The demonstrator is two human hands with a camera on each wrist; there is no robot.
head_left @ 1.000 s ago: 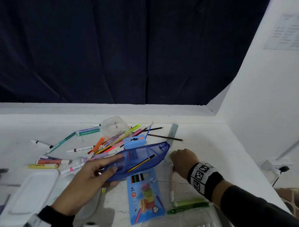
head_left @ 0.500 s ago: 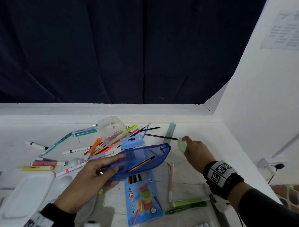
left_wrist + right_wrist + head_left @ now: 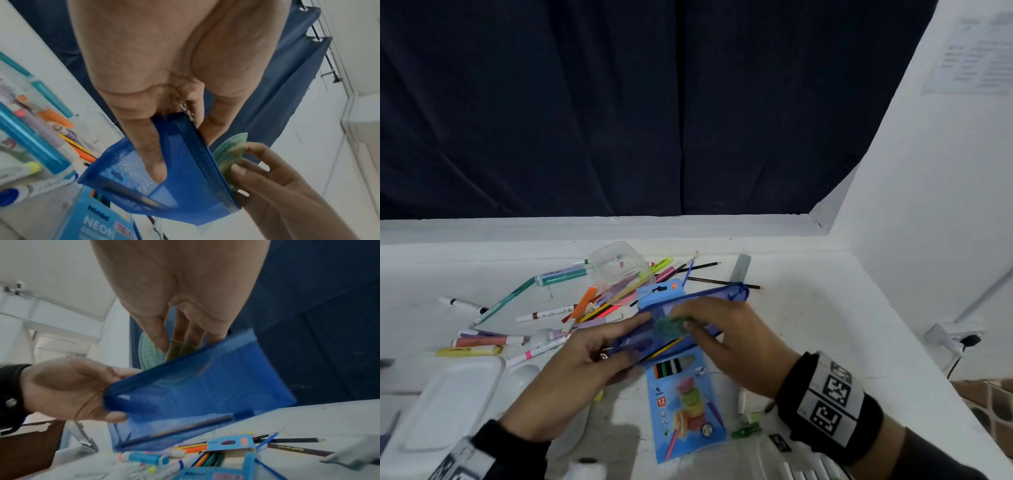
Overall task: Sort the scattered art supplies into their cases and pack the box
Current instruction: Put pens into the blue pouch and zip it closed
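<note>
White table (image 3: pixel 808 335) below a dark curtain (image 3: pixel 619 102), white wall (image 3: pixel 945 205) on the right side. Near the table's front left corner, a white plastic lid (image 3: pixel 448 394). Near the middle, flat on the table, a blue card box of colouring pencils (image 3: pixel 681 404), its flap end open, with coloured pencils showing inside in the right wrist view.

Raised above that box, a blue mesh pouch (image 3: pixel 688 308), open along its zipper edge, with a yellow-and-black pencil (image 3: pixel 667 346) lying inside along the bottom. Held at its near end by the left hand (image 3: pixel 582 370): thumb on one side, fingers curled under the other, one finger (image 3: pixel 152 160) poked into the mouth and holding it apart. At the open edge, the right hand (image 3: pixel 732 339), pinching a small round pale green disc (image 3: pixel 230 155) between thumb and fingertips, the disc partly past the zipper edge and pressed against the pouch wall. Black band with square printed markers (image 3: pixel 828 401) on the right wrist.

Behind the pouch, a clear plastic tub (image 3: pixel 619 274) tilted on a heap of markers and pencils. Scattered left of the heap: a long teal marker (image 3: pixel 558 275), an orange marker (image 3: pixel 585 301), a yellow marker (image 3: pixel 469 350), a white marker with a dark cap (image 3: pixel 462 304). Farther right, a grey ruler (image 3: pixel 741 269) and a dark pencil (image 3: pixel 722 282) lying on the table. Close to the front edge, a small green clip (image 3: pixel 746 432).
</note>
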